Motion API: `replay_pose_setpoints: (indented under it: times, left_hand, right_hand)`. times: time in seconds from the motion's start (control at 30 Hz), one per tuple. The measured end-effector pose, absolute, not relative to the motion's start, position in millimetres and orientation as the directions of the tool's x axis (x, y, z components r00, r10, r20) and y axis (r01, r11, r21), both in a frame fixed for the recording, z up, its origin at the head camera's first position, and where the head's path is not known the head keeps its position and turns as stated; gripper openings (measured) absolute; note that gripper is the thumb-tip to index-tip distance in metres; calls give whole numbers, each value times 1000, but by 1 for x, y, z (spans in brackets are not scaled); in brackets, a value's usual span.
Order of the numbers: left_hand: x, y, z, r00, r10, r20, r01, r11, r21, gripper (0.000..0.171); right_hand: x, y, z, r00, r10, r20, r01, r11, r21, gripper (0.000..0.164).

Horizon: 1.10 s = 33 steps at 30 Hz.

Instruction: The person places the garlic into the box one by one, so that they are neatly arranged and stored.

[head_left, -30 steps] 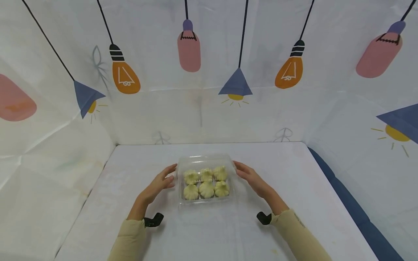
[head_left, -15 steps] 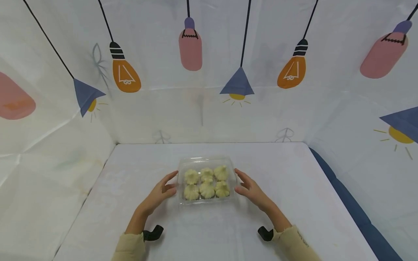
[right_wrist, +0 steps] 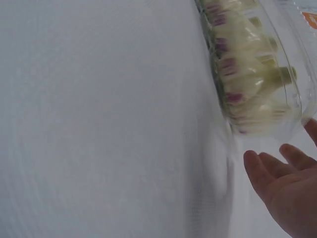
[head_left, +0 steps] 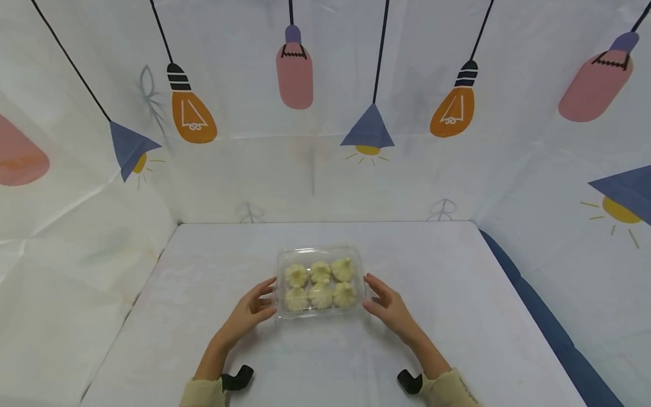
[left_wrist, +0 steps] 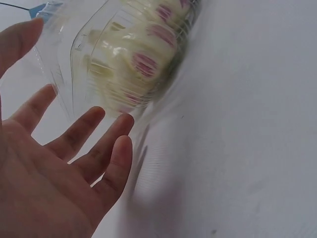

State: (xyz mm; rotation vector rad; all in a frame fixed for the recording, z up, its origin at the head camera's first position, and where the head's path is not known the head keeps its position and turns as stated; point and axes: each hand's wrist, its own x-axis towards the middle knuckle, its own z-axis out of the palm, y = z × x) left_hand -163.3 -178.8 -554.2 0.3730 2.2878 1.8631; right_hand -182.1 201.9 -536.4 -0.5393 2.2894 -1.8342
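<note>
A clear plastic clamshell box (head_left: 321, 312) sits on the white table with its lid down. Inside it lie several pale garlic bulbs (head_left: 321, 296) in two rows, with purple streaks low on their sides in the left wrist view. At the box's left side is my left hand (head_left: 244, 317), fingers spread and loosely bent, fingertips right at the plastic wall. My right hand (head_left: 398, 316) mirrors it on the other side, its relaxed fingertips beside the wall in the right wrist view. Neither hand is wrapped round the box.
A white-covered table (head_left: 432, 260) surrounds the box. Behind it stands a white cloth backdrop (head_left: 325, 181) printed with lamps and bulbs. Dark blue padding (head_left: 539, 316) runs along the table's right edge. Black wrist mounts (head_left: 237, 377) stick out from the sleeves.
Both hands have slid toward me along the sides of the box, the wrists drawing back. The box stays in nearly the same place.
</note>
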Motion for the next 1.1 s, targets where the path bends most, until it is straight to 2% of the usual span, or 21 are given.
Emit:
replay_pose_setpoints:
  times: [0.13,0.23,0.37,0.5,0.77,0.9,1.1]
  left_hand:
    - [-159,-177,-550,-961,273,34,88,187,978,63]
    - [-157,-176,-551,-967,248,48,95,181,979,61]
    - [-158,-173,-557,-971,229,75,114,163,980,63]
    - [-157,-171,-559,-966,232,110,149,159,976,64]
    - [-159,-163,-565,-972,138,189,208,139,968,53]
    - [-157,-158,-567,-967,86,240,249,116,961,46]
    - [-155,-147,-562,-983,-11,183,182,60,981,43]
  right_hand:
    - [-177,195,-542,-960,-279,3,-60,195,-979,58]
    - [-168,187,-531,-973,-228,-40,-2,181,-984,58]
    - [-158,179,-511,-980,-194,-42,5,187,-982,57]
    - [-156,176,-508,-986,-159,-56,24,199,-980,56]
    - [-165,174,-535,-988,-142,-68,60,59,-996,53]
    - [-167,171,-545,-993,-88,-78,74,47,-996,50]
    - [-167,164,-548,-996,-36,-82,82,10,-997,49]
